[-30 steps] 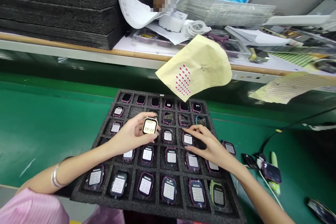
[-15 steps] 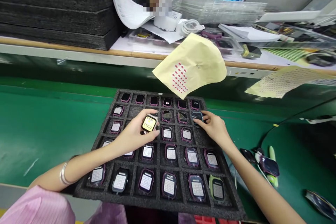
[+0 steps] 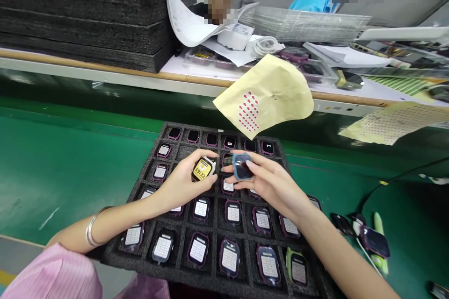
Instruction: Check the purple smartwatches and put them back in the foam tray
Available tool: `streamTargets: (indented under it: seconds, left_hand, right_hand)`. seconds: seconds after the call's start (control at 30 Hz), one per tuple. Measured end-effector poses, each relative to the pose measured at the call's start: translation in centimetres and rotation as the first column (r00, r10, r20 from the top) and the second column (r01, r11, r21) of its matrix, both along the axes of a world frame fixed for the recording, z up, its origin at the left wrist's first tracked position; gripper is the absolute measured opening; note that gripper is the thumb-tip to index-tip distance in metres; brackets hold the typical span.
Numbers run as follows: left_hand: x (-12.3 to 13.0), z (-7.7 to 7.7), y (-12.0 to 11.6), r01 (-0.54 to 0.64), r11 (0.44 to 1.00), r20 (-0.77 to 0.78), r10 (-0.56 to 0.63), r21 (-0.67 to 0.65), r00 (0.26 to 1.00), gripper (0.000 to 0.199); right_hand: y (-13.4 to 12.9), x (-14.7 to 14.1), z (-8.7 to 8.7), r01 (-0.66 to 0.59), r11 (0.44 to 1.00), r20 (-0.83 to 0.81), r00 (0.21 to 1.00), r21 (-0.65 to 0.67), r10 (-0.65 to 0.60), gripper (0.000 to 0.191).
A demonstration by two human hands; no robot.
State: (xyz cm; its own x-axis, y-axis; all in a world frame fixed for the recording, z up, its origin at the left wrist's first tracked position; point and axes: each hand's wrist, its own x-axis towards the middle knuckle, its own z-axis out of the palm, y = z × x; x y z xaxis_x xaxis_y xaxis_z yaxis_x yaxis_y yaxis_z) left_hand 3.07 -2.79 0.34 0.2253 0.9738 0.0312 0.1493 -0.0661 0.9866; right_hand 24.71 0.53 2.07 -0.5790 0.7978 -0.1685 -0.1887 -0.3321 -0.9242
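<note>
In my left hand (image 3: 187, 173) is a smartwatch (image 3: 203, 169) with a pale case, its lit yellow screen reading 19:22. My right hand (image 3: 268, 175) grips a blue smartwatch (image 3: 242, 167) with a dark screen, the thumb over its face. Both hands are above a black foam tray (image 3: 177, 251) divided into compartments. Several purple-cased watches lie in it, some with dark screens and others with white text screens, such as a purple smartwatch (image 3: 198, 248). A green-cased smartwatch (image 3: 297, 267) sits in the front right compartment.
Stacked black foam trays (image 3: 87, 14) stand on the bench at the back left. A yellow paper sheet (image 3: 280, 88) with red arrows hangs from the bench edge. On the green surface at right lie a watch with a green strap (image 3: 376, 243) and a black cable (image 3: 368, 191). Two people are behind the bench.
My right hand has lifted the blue smartwatch out of the tray's right side and brought it left, close to my left hand. The left hand still holds the lit watch. The view has shifted slightly.
</note>
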Motion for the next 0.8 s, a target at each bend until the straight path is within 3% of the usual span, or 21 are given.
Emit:
streamTargets:
  seconds: [0.13, 0.5, 0.8]
  left_hand:
    - [-0.6, 0.3, 0.3, -0.03, 0.999, 0.016, 0.03, -0.015, 0.999, 0.035]
    - [-0.7, -0.3, 0.4, -0.005, 0.997, 0.046, 0.009, -0.081, 0.999, 0.037]
    - [-0.3, -0.2, -0.1, 0.015, 0.997, 0.06, -0.011, -0.07, 0.998, 0.039]
  right_hand:
    - [0.1, -1.0, -0.7, -0.036, 0.996, -0.084, 0.996, -0.086, 0.028, 0.04]
    - [-0.1, -0.8, -2.1, -0.029, 1.0, -0.065, 0.997, 0.003, 0.029, 0.033]
    - [-0.2, -0.5, -2.4, -0.159, 0.987, -0.137, 0.979, -0.038, 0.152, 0.042]
